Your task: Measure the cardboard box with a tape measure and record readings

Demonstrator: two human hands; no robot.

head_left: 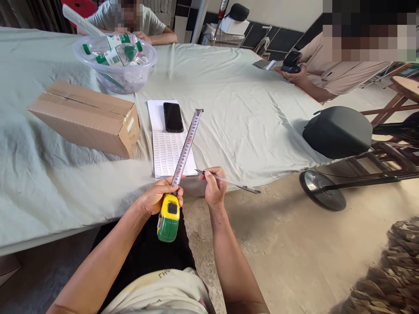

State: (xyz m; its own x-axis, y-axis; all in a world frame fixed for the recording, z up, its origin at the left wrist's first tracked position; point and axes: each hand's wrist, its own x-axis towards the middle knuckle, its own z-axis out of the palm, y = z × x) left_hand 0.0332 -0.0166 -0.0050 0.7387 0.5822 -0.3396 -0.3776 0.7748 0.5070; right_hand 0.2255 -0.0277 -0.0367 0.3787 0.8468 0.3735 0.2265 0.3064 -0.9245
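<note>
My left hand (pixel 160 195) is closed around the blade of a yellow and green tape measure (pixel 169 220), just past its case. The numbered blade sticks out up and to the right, its hooked end above the table. Between the thumb and fingers of my right hand (pixel 215 185) is a pen (pixel 234 181), its tip pointing left and its clear barrel reaching right. Beneath the blade lies an open notebook (pixel 165 152) with rows of handwriting. A black phone (pixel 173 117) rests on its upper page.
A cardboard box (pixel 88 117) stands left of the notebook on the cloth-covered table (pixel 235 109). Behind it is a plastic basin (pixel 118 80) with several bottles. One person (pixel 160 32) sits across; another (pixel 347 74) holds a dark device at right. A black rounded case (pixel 338 131) sits by the table's right edge.
</note>
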